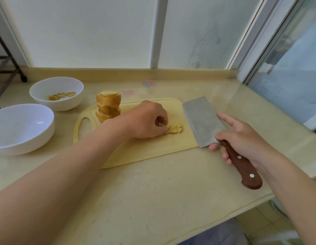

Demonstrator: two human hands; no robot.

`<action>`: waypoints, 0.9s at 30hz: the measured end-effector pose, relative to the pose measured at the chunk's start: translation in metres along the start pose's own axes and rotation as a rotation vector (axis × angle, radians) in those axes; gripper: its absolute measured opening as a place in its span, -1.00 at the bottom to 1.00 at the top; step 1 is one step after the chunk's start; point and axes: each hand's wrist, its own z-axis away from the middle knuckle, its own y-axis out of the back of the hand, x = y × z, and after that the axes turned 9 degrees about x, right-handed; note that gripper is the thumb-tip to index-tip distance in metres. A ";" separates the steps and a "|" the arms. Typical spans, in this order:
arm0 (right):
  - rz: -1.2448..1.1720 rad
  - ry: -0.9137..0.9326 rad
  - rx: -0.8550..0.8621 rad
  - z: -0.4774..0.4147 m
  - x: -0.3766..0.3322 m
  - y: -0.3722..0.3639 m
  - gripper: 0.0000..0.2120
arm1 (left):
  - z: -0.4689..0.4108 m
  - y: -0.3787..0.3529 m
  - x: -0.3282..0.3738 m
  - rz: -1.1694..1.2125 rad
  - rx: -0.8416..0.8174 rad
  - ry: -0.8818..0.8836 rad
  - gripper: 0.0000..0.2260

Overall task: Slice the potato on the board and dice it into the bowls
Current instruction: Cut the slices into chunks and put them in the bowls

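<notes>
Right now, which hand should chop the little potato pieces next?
The right hand: it grips the cleaver, blade just beside the potato pieces. The left hand holds them on the board.

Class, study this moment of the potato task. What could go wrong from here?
1. The left hand grips the small pieces close to the cleaver; the next chop might nick that hand.
2. The tall stack of slices stands uneven at the board's far edge, just beyond the left forearm; a nudge could topple it.
3. The right hand has a finger and thumb on the cleaver's flat, so its grip might slip.
</notes>
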 end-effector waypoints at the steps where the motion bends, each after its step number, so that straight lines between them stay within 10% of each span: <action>1: 0.002 0.006 -0.015 0.000 0.002 -0.002 -0.32 | 0.000 -0.001 0.000 0.001 0.001 0.004 -0.84; 27: -0.298 0.051 -0.239 0.022 -0.021 -0.034 -0.40 | -0.006 0.040 0.031 0.068 0.133 0.042 -0.83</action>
